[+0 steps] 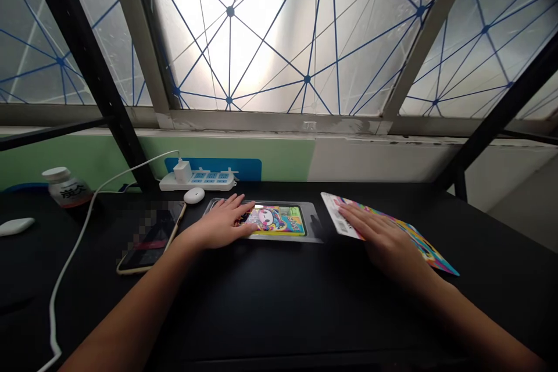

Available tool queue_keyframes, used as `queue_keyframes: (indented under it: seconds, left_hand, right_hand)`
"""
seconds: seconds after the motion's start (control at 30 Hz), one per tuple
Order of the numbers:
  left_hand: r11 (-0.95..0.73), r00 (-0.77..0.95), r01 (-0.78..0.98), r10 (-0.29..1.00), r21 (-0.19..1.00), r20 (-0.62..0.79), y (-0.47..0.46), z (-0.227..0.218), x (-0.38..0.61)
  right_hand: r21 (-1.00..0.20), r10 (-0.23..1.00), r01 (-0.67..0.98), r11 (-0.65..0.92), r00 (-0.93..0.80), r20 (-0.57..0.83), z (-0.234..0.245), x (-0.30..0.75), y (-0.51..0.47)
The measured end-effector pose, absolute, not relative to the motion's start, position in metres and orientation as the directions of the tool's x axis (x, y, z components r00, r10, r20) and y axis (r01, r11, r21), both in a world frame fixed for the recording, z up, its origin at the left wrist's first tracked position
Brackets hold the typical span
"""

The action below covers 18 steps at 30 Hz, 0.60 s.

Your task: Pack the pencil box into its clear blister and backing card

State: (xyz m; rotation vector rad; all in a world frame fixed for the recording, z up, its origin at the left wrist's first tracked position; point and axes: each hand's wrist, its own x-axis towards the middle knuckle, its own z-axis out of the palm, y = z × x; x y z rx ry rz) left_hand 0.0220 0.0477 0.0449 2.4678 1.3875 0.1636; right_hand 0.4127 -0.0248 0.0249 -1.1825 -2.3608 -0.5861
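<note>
My left hand (222, 222) lies flat, fingers spread, over the left part of a clear plastic tray (314, 225). A colourful cartoon-printed card (276, 222) sits in the tray, its left end under my fingertips. To the right, my right hand (379, 238) rests flat on a glossy multicoloured packet (429, 250) with a white barcode end (337, 218). The packet lies tilted across the desk, and my palm hides its middle.
A phone (150, 237) lies left of the tray on the black desk (279, 308). Behind stand a white mouse (194, 196), a power strip (197, 181) with a charger, and a capped bottle (66, 187). A white cable (74, 256) runs along the left. Black frame posts rise behind the desk.
</note>
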Motion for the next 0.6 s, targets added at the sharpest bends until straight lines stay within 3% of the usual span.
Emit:
queue_keyframes:
  seconds: [0.1, 0.2, 0.37, 0.6]
  left_hand:
    - [-0.478, 0.509, 0.816, 0.861, 0.324, -0.011, 0.049, 0.043, 0.026]
    - [-0.459, 0.461, 0.832, 0.885, 0.311, 0.071, 0.049, 0.036, 0.037]
    - [-0.493, 0.455, 0.828, 0.869, 0.269, 0.195, 0.042, 0.025, 0.058]
    - [-0.495, 0.446, 0.841, 0.863, 0.219, 0.239, 0.04, 0.021, 0.07]
  right_hand:
    - [0.211, 0.577, 0.792, 0.573, -0.573, 0.582, 0.041, 0.394, -0.046]
    - [0.219, 0.563, 0.685, 0.695, -0.707, 0.427, 0.044, 0.352, -0.072]
    - [0.028, 0.545, 0.557, 0.83, -0.822, 0.166, 0.026, 0.272, -0.088]
    - [-0.078, 0.539, 0.537, 0.84, -0.812, 0.223, 0.018, 0.221, -0.034]
